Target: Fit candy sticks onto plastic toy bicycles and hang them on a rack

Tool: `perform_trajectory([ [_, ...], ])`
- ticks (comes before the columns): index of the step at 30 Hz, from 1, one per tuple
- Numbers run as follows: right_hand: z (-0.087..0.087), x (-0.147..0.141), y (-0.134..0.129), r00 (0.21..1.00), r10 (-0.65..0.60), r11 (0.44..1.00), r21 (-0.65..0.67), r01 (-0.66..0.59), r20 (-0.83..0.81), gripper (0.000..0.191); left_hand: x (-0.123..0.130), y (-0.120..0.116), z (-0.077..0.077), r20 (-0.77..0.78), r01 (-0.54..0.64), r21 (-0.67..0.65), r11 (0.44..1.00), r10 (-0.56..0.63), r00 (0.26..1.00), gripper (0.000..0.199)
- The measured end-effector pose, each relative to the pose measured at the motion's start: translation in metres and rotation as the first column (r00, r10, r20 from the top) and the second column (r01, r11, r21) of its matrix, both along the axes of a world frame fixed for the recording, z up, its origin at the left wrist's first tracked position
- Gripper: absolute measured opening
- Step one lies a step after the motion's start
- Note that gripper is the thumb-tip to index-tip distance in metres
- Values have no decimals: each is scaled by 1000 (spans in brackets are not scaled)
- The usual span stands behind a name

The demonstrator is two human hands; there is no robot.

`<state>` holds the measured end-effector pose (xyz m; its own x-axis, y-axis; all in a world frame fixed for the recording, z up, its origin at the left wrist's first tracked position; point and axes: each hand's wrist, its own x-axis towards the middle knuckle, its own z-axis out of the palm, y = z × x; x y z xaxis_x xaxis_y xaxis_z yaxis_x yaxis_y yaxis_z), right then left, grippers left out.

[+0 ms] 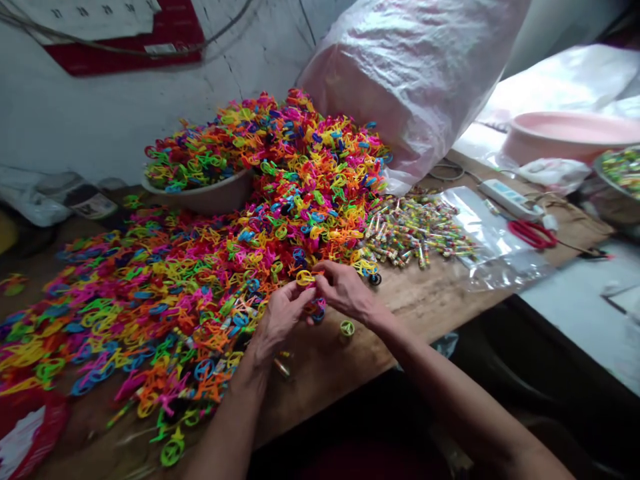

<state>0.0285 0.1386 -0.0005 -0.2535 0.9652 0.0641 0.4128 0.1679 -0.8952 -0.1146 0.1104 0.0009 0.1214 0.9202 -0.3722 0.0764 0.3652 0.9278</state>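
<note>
Both my hands meet over the wooden table, in front of a heap of small bright plastic parts (300, 193). My left hand (287, 310) is closed around small plastic pieces, of which a pink-and-blue bit shows under the fingers. The fingertips of my right hand (345, 290) pinch a small plastic part with a yellow wheel (305, 277). The fingers partly cover these pieces. Near my right wrist a light green wheel (347, 328) lies by itself on the wood. Below my left hand rests a small clear tube (281, 367).
A bowl (215, 193) brimming with the parts stands at the back left. Behind the heap leans a big pale sack (400, 80). To the right lie candy-filled tubes (420, 230), clear plastic bags (485, 240), red-handled scissors (533, 233), a power strip (510, 199) and a pink basin (565, 137).
</note>
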Motion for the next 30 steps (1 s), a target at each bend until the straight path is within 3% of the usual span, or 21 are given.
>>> perform_trajectory([
  [2,4,8,-5,977,50,990,119,-76,205,20,4,-3,-2,92,-26,-59,998,31,995,38],
  [4,3,23,-8,967,61,983,152,-101,246,22,5,-4,-3,165,-20,-113,993,39,986,39],
  [5,0,34,-7,964,1,982,184,-51,265,23,6,-5,-4,193,-11,-140,990,38,980,37],
  [7,-7,61,-4,905,-233,946,300,125,357,27,6,-5,-5,233,-11,-181,983,53,971,33],
  [9,-16,88,2,766,-460,866,415,277,449,27,9,-5,-6,306,-41,-201,979,103,947,29],
  [11,-27,108,10,669,-547,824,465,324,503,24,16,-3,-8,399,-52,-217,975,137,907,25],
  [16,-50,114,28,585,-543,835,464,297,603,16,33,0,-12,484,-21,-292,956,166,859,8],
  [22,-60,105,38,491,-553,832,470,294,672,16,19,-5,-15,508,18,-405,914,208,836,9],
  [25,-53,106,42,425,-539,842,470,263,728,14,12,-6,-11,543,33,-423,906,224,809,16],
  [30,-22,107,34,432,-532,845,486,221,728,13,3,-6,3,639,69,-405,912,228,735,35],
])
